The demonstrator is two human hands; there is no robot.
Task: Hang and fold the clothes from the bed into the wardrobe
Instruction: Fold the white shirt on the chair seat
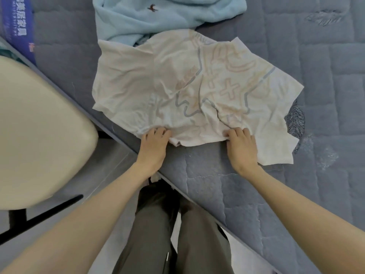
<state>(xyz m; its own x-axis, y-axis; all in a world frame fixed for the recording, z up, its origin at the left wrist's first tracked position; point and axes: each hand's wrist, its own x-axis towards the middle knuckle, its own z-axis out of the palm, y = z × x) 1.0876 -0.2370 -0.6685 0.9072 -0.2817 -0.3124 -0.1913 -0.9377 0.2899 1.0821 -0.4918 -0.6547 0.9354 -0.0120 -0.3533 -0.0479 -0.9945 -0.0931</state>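
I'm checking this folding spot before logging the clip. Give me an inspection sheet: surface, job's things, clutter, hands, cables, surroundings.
Surface: bed, grey-blue quilted cover.
Job's things: cream printed T-shirt spread out, creased; light blue sweatshirt bunched beyond it, touching it.
Clutter: blue printed box at the bed's far left edge.
Hands: left hand and right hand each grip the T-shirt's near hem.
Cables: nothing seen.
Surroundings: cream chair left of the bed; grey floor.
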